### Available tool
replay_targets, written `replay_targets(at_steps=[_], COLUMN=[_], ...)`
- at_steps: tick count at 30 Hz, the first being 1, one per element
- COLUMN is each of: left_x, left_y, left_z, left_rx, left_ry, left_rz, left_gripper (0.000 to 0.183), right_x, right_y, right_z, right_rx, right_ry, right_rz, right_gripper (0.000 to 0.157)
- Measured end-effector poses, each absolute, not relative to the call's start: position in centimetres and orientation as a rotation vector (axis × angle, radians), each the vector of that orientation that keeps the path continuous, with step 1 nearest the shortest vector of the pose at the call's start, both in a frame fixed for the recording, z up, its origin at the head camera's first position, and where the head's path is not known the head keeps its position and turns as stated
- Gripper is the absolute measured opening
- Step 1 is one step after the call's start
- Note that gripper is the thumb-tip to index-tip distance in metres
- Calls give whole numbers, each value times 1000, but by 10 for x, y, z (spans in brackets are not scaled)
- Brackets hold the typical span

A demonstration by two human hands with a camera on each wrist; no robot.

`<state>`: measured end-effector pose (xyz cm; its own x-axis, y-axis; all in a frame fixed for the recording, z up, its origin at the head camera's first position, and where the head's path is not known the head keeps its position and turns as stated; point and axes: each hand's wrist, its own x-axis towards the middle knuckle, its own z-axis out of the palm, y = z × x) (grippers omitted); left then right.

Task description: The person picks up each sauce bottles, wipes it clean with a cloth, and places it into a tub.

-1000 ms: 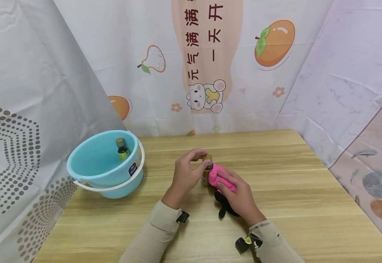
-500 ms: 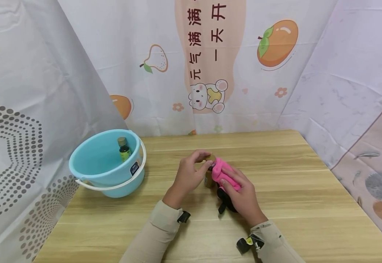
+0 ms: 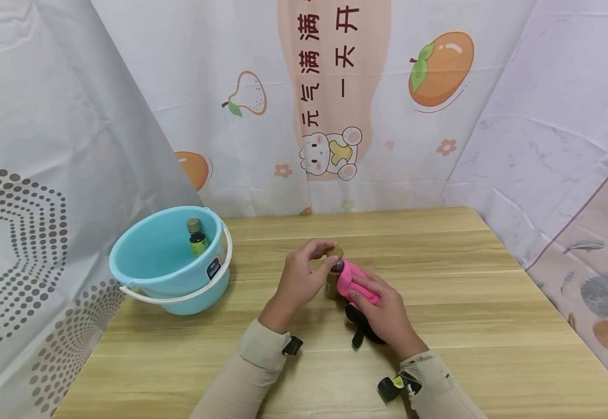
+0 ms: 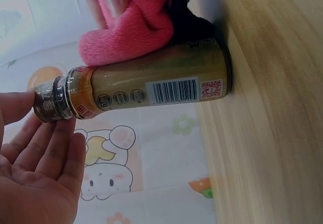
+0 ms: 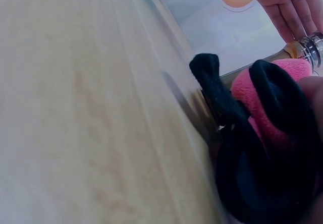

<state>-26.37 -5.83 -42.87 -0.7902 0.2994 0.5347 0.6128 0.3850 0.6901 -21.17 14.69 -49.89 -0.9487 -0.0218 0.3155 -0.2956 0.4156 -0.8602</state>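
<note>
A gold-labelled drink bottle (image 4: 151, 77) stands upright on the table, its barcode facing the left wrist view. My left hand (image 3: 299, 284) pinches its gold cap (image 4: 46, 102) between thumb and fingers from the left. On the other side, my right hand (image 3: 386, 313) grips a pink plush cloth (image 3: 347, 284) with black trim (image 5: 242, 153). The cloth lies against the bottle's side, just below the neck. Its black part hangs under the right hand, near the tabletop. In the right wrist view the cloth hides most of the bottle.
A light blue bucket (image 3: 152, 279) with a white handle (image 3: 178, 298) stands at the left of the wooden table (image 3: 466, 279). Inside it is a dark bottle (image 3: 197, 238) with a green label and gold cap. Printed curtains (image 3: 262, 145) hang behind and at both sides.
The pink cloth goes up to the bottle's neck half a second ago, then back down along its side with my right hand. The left hand keeps its pinch on the cap.
</note>
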Motion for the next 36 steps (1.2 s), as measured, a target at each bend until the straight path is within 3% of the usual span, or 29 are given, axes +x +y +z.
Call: replay_targets(at_steps=[15,25,36], left_x=[-262,-266,-267], left_y=[-61,-60,-63], left_z=[-428,-431,-429], left_rx=[-796,-728,-735], left_ry=[-2359,-2246,-2250], left_rz=[-1369,-1315,-1354], left_gripper=[30,41,40], right_x=[-212,-213,-209], right_y=[147,147,144], right_z=[-498,-500,-499], right_rx=[199,224,321], right_ry=[-2553,-2561,-2377], right_rz=[1535,1478,1496], right_gripper=[38,39,35])
